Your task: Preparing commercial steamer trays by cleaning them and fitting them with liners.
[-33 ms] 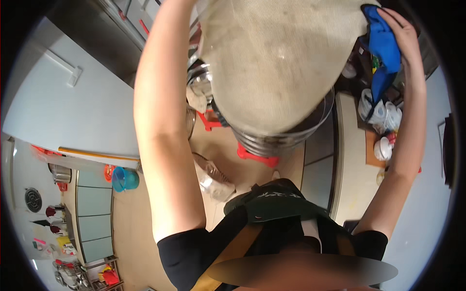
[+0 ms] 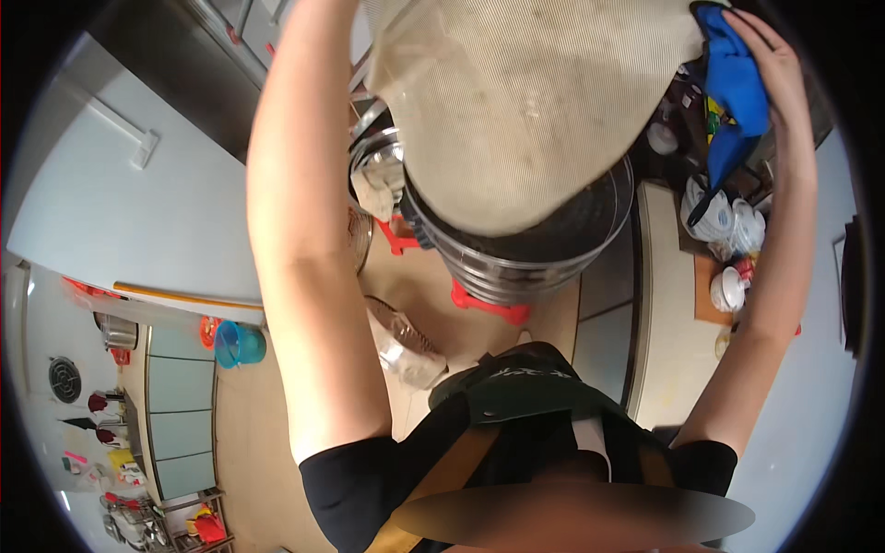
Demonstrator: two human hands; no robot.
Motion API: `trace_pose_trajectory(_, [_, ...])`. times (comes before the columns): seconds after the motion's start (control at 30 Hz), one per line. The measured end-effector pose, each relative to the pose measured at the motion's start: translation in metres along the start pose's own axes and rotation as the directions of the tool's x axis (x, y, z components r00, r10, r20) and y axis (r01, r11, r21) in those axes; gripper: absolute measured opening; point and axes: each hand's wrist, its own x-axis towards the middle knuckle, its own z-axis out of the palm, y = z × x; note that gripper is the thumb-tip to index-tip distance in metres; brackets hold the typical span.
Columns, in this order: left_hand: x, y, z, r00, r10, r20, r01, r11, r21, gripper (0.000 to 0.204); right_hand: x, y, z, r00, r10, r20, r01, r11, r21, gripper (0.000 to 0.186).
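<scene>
My right hand (image 2: 782, 78) is raised at the upper right, its fingers closed round a bunched blue cloth (image 2: 737, 83) with dark edging. A large beige, finely ribbed cloth sheet (image 2: 525, 111) spreads across the top; its right corner meets the blue cloth. The sheet's rounded lower edge hangs over the mouth of a large ringed metal pot (image 2: 516, 272), and part of the dark inside shows. My left forearm reaches up past the sheet's left side; the left hand is beyond the upper edge.
A red stool (image 2: 489, 302) stands under the pot. Left of it is a metal basin (image 2: 378, 147) with a beige cloth (image 2: 376, 189). A plastic bag (image 2: 406, 359) lies on the floor. Bowls (image 2: 726, 290) and bagged dishes (image 2: 710, 217) line the right counter (image 2: 659, 369). A blue bucket (image 2: 240, 344) stands left.
The beige sheet has risen a little and shifted left, showing more of the pot's mouth. My right hand and the blue cloth have moved slightly right.
</scene>
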Motion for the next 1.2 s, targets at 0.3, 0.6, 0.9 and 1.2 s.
trace_pose_trajectory(0.3, [-0.12, -0.014, 0.027, 0.984, 0.026, 0.176, -0.07, 0.966, 0.25, 0.026, -0.104, 0.054, 0.038, 0.952, 0.03, 0.305, 0.03, 0.981, -0.19, 0.015])
trace_pose_trajectory(0.6, [-0.274, -0.104, 0.115, 0.438, -0.248, 0.864, 0.099, 0.969, 0.228, 0.034, -0.243, 0.14, 0.12, 0.577, 0.353, 0.737, -0.507, 0.862, -0.017, 0.027])
trace_pose_trajectory(0.9, [-0.249, -0.267, 0.218, 0.465, -0.793, 0.395, 0.296, 0.559, 0.775, 0.022, -0.286, 0.132, 0.118, 0.625, 0.622, 0.471, -0.703, 0.711, -0.006, 0.027])
trace_pose_trajectory(1.2, [-0.226, -0.301, 0.263, 0.282, -0.918, 0.278, 0.407, 0.377, 0.832, 0.028, -0.321, 0.122, 0.146, 0.692, 0.665, 0.28, -0.702, 0.71, 0.052, 0.065])
